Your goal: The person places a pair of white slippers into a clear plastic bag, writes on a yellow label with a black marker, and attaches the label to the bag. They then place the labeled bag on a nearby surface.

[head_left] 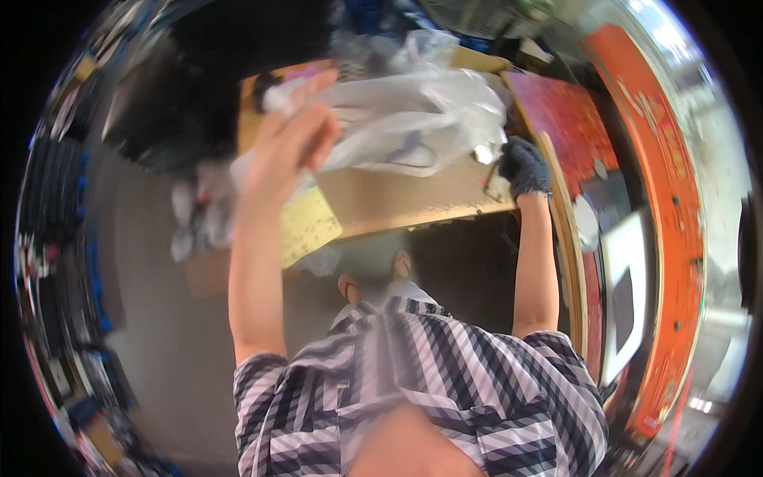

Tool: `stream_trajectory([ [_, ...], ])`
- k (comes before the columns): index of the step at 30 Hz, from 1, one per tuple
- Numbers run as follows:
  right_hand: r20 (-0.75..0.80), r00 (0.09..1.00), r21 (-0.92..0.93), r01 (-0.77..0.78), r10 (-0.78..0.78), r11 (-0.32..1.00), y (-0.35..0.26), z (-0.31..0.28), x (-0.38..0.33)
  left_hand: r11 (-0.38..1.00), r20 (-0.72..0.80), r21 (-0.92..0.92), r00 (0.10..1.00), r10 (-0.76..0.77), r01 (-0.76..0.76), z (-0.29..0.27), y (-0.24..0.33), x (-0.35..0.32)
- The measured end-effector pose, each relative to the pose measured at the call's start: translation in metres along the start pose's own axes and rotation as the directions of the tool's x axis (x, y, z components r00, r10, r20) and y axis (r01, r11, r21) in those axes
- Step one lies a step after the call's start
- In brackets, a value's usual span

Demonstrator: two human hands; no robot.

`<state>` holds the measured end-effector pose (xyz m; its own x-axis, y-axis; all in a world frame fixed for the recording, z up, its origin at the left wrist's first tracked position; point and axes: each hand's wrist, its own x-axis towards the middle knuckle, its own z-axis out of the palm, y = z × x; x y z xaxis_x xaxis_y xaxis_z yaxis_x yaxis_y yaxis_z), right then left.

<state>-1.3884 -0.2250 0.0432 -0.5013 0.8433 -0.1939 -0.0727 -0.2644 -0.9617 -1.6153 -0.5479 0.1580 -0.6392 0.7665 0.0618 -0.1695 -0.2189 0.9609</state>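
Your left hand [286,151] is bare and lifted up over the left part of the table [397,199], and its fingers are closed on the edge of a clear plastic bag [413,111], so this hand is grasping the bag. The bag is crumpled and lies mostly on the table top, spreading from your left hand toward the right corner, with more loose plastic [413,48] bunched behind it at the far edge. Your right hand [523,165] wears a dark knitted glove and is at the right front corner of the table, just beside the end of the bag. It is curled over the table edge there, and a small shiny metal thing [483,153] shows just beside it, but I cannot tell if the hand grips this thing or only the table edge. Under your left hand, at the front left of the table, a yellow sheet [306,226] with fine dots hangs over the edge. On the right of the table stands a red board [568,119], tilted, and further right a long orange panel [668,199]. Below you see your striped shirt [429,381] and one foot in a sandal [401,266] on the grey floor [159,318].
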Motion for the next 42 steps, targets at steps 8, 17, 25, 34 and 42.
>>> stream_trajectory([
  [8, -0.125, 0.992, -0.606, -0.064, -0.016, 0.793, 0.004, -0.158, -0.099, 0.628, -0.079, 0.77, 0.993, -0.085, 0.116, 0.009, 0.002, -0.008],
  [17, -0.642, 0.759, -0.746, -0.586, -0.109, 0.317, -0.043, -0.366, -0.041, 0.25, -0.023, 0.782, 0.374, 0.927, -0.572, 0.177, -0.047, 0.007],
  [25, -0.645, 0.752, -0.739, -0.569, -0.137, 0.361, -0.063, -0.404, -0.001, 0.652, 0.743, 0.528, 0.668, -0.045, -0.544, 0.497, -0.252, 0.201],
  [34, -0.411, 0.91, -0.7, -0.276, -0.056, 0.659, -0.077, -0.395, 0.05, 0.697, 0.85, 0.508, 0.428, -0.308, -0.506, 0.573, -0.336, 0.2],
  [42, -0.221, 0.957, -0.961, -0.18, -0.189, 0.209, -0.133, -0.453, 0.096, 0.669, 0.794, 0.562, 0.544, -0.272, -0.486, 0.603, -0.318, 0.25],
])
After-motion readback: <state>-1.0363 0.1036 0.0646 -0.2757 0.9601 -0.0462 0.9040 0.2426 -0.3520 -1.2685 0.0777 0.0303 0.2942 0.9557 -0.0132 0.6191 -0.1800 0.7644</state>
